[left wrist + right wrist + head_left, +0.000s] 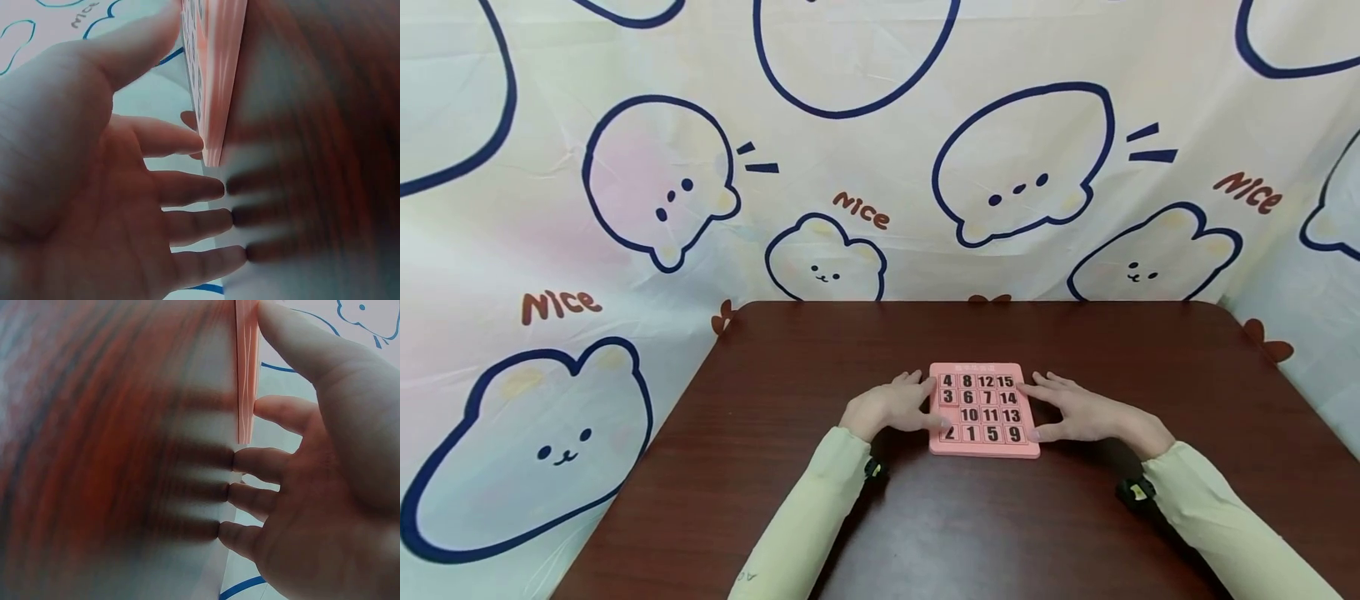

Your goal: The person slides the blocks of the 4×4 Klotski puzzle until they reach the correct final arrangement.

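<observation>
A pink sliding number puzzle (985,451) lies flat on the dark brown table, its tiles printed with black numbers. There is a gap at the left of its third row, above the 2 tile. My left hand (891,407) is at the left side, thumb over the lower left by the 2 tile and index finger at the upper left edge. On the other side, my right hand (1078,414) has its thumb at the lower right edge and index finger near the 15 tile. In both wrist views the other fingers stretch out with their tips at the tabletop.
The glossy wooden table (970,533) extends around the puzzle on all sides. Behind it and to the left hangs a pale cloth (917,167) with blue-outlined cartoon animals. A dark band with a small device (1135,492) is worn on the right wrist.
</observation>
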`<state>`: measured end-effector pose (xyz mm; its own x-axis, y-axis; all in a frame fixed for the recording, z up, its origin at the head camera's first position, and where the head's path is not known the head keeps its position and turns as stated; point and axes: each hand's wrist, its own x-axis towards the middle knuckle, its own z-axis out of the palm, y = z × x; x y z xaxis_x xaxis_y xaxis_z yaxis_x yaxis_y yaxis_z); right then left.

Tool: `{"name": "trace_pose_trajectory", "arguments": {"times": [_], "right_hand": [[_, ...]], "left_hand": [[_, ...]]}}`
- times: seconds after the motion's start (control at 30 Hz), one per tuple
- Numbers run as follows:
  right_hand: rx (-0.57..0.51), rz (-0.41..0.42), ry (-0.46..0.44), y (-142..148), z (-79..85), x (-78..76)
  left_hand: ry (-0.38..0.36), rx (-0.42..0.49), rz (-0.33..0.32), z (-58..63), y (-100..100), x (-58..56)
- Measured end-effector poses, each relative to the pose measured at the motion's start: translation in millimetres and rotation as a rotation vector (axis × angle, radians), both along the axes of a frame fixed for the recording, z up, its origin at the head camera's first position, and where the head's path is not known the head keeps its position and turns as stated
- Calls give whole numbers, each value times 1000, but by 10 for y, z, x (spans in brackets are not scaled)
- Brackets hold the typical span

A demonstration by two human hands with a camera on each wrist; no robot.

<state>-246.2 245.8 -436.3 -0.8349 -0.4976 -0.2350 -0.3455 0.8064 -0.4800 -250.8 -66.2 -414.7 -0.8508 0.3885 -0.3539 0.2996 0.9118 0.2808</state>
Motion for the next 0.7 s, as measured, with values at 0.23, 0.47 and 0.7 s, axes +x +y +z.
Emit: {"name": "trace_pose_trajectory", "arguments": {"times": [0.23,0.47,0.7], "right_hand": [[6,-3,3,-8,-27,-9],[11,-3,12,6,-35,-13],[4,4,9,14,-30,-16]], "left_hand": [[-3,-28,-20,-23,3,101],[13,-55,-43,-12,10,88],[10,-73,-38,-13,17,67]]}}
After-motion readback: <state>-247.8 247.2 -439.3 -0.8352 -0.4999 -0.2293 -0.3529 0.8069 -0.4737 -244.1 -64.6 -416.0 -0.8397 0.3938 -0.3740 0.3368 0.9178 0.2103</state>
